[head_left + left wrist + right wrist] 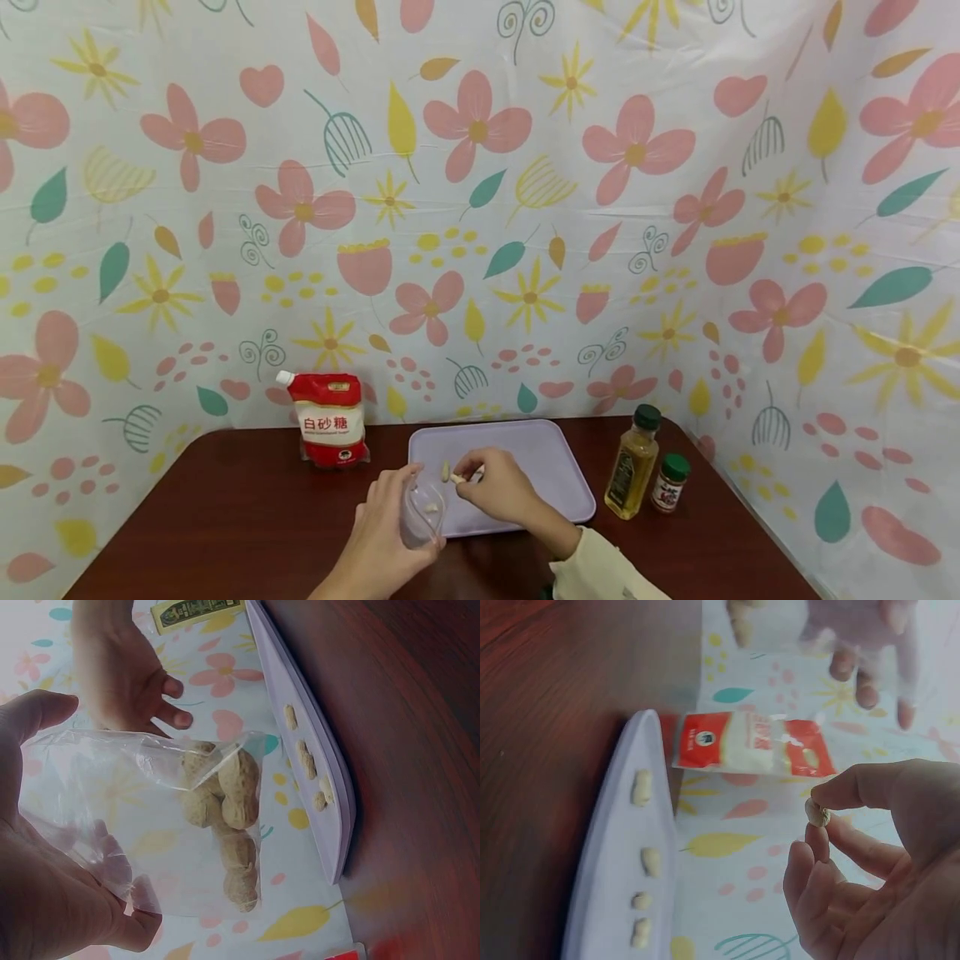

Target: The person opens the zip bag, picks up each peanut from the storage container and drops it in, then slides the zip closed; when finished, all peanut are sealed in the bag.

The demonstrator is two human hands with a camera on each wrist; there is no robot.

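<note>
My left hand (378,533) grips a clear plastic bag (150,840) by its mouth, thumb on one side and fingers on the other. At the bag's bottom lie several unshelled peanuts (238,787). Just right of the bag, my right hand (498,487) pinches one peanut (819,813) between thumb and fingertips, above the front part of a pale lilac tray (540,458). Several more peanuts (650,862) lie on the tray, spaced apart; in the head view the hands partly hide them.
A red and white sugar pouch (332,425) stands behind and left of the tray. To its right are an oil bottle (633,467) and a small green-lidded jar (670,483). The dark wooden table (217,517) meets a flower-patterned cloth (480,208) at the back.
</note>
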